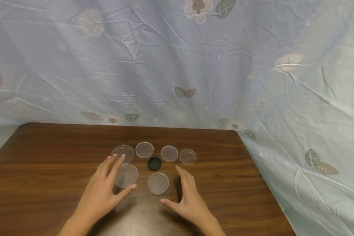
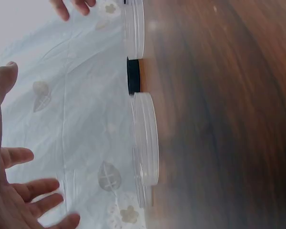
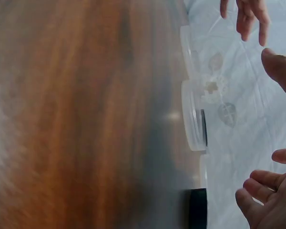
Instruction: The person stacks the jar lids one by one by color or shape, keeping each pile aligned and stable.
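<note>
Both hands hang over the wooden table with fingers spread and nothing held. My left hand [image 1: 101, 188] is beside two clear round lids, a front one [image 1: 127, 177] and a rear one [image 1: 124, 151], its fingertips overlapping them in the head view. Over to the right, my right hand [image 1: 190, 198] is near another clear lid [image 1: 158, 184]. A black round lid [image 1: 154, 163] lies in the middle of the group. Behind the right hand, a second black piece [image 3: 198, 208] shows in the right wrist view; the fingers mostly hide it in the head view.
Three more clear lids, at the left [image 1: 144, 149], middle [image 1: 169, 153] and right [image 1: 187, 156], form a row toward the back. A pale blue cloth [image 1: 159, 72] with leaf prints hangs behind and to the right of the brown table [image 1: 62, 141].
</note>
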Available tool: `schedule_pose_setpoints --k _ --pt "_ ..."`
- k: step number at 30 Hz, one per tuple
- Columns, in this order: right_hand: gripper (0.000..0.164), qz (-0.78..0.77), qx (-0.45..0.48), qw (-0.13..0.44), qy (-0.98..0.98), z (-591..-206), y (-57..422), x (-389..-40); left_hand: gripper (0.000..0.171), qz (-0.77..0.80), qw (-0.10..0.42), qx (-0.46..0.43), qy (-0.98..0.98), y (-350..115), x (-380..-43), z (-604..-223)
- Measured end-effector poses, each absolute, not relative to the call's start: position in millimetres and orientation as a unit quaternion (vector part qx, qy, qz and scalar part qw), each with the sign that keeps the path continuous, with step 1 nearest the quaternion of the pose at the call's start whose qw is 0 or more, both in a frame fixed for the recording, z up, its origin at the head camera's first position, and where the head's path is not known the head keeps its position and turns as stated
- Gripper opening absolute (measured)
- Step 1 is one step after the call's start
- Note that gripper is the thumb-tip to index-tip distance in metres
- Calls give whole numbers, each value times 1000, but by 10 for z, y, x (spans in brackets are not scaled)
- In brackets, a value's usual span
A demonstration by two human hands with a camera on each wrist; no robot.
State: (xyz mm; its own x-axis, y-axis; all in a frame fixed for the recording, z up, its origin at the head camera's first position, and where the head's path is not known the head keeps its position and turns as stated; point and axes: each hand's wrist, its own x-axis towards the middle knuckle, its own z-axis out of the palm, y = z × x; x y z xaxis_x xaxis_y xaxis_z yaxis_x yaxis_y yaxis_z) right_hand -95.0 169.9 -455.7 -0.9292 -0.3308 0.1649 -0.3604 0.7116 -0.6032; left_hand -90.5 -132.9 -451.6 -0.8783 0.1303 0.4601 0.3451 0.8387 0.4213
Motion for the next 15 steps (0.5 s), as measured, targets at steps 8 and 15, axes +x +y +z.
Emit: schedule_pose_setpoints --k 8,15 --pt "106 363 184 -29 -913 -4672 1690 -973 98 -301 167 -151 -927 -1154 -927 -4530" --pt "100 377 200 -52 -903 -4723 1675 -1024 87 -341 115 -177 -916 -976 -963 -4598"
